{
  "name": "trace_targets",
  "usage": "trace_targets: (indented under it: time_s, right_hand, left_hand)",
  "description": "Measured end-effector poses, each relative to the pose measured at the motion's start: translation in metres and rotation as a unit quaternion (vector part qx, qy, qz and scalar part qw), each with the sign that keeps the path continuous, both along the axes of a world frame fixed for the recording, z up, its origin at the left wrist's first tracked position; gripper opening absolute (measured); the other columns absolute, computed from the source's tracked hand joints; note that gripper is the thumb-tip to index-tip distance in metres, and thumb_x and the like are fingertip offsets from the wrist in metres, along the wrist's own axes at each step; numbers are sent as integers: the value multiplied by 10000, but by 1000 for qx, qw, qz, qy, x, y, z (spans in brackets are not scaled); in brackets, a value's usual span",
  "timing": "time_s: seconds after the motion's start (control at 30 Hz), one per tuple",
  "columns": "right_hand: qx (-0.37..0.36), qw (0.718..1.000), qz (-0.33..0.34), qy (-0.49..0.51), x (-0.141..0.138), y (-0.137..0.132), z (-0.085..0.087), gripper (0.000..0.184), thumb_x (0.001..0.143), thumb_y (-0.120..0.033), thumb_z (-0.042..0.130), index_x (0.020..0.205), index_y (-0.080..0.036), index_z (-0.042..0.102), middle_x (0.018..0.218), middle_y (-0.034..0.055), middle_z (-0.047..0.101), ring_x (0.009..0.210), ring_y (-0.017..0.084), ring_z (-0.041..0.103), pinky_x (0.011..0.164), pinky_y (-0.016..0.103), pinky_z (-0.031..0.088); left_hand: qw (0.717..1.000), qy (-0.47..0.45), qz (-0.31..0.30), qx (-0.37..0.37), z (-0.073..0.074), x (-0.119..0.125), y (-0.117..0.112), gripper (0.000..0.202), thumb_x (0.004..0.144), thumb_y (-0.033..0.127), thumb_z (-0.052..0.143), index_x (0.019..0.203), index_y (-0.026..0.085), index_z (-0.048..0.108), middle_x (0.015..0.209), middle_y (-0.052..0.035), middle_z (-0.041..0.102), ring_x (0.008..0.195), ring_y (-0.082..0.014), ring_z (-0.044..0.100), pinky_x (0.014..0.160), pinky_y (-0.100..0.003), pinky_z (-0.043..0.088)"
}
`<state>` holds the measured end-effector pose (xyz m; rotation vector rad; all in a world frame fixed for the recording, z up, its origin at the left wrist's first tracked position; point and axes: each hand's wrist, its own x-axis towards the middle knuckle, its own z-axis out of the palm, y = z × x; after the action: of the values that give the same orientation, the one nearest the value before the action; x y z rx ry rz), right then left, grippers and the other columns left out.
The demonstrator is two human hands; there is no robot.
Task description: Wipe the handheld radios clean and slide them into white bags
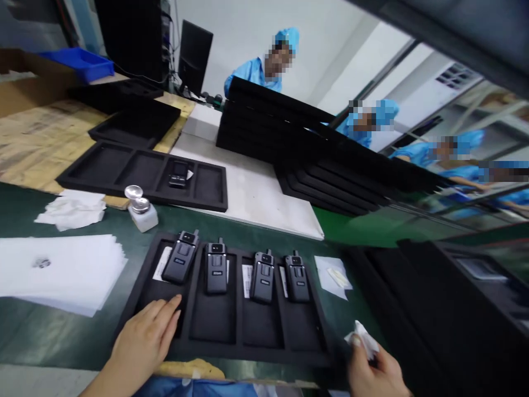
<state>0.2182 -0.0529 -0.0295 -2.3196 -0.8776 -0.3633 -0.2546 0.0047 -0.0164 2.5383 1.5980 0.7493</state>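
A black foam tray [215,326] lies in front of me, its compartments holding several black handheld radios [216,270] with stubby antennas and small white labels beside them. My left hand [144,336] rests over the near part of the leftmost compartment, below the leftmost radio [181,258]. Its fingers stretch out flat, and nothing is seen in them. Off the tray's right end, my right hand [374,369] pinches a crumpled white wipe [363,337] between thumb and fingers. The underside of the right hand is hidden.
A pump bottle [143,215], crumpled wipes [73,209] and a paper stack [61,270] lie left. Behind, another foam tray [161,196] holds one device [178,175]. Black foam trays [446,309] are at right, more stacked behind [264,132]. Co-workers in blue [252,74] sit beyond.
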Motion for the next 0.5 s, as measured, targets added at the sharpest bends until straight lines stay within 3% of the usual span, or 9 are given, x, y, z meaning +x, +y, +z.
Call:
trace_targets:
  time_s: [0.07, 0.17, 0.33, 0.5]
  right_hand:
    - [-44, 997, -53, 30, 23, -4, -9, 603, 717, -622, 472, 945, -123, 720, 870, 177, 679, 765, 343, 622, 634, 409, 457]
    - [-83, 993, -63, 50, 39, -3, -22, 598, 705, -578, 452, 928, -96, 726, 851, 180, 673, 742, 329, 614, 614, 391, 450]
    - [-86, 995, -27, 47, 37, 8, -32, 634, 739, -580, 421, 1035, -100, 711, 1019, 170, 668, 848, 308, 628, 702, 372, 469]
    - [-87, 995, -6, 49, 35, 12, -30, 651, 759, -599, 398, 1047, -104, 708, 1025, 154, 669, 888, 305, 634, 726, 369, 478]
  left_hand:
    - [1000, 10, -1, 8, -5, -2, 2, 341, 1002, 322, 414, 1250, 161, 584, 985, -59, 688, 847, -173, 660, 795, -288, 524]
    - [1000, 25, -1, 13, -9, -4, 3, 356, 1009, 339, 391, 1275, 176, 561, 1022, -48, 686, 872, -175, 665, 792, -285, 517]
    - [999, 26, 44, -6, -2, 0, 6, 393, 1009, 387, 376, 1334, 214, 512, 1075, -37, 659, 871, -171, 671, 784, -276, 517]
    - [994, 36, 101, 20, 10, 7, 18, 451, 996, 377, 379, 1381, 164, 481, 1160, -108, 611, 972, -235, 651, 805, -327, 517]
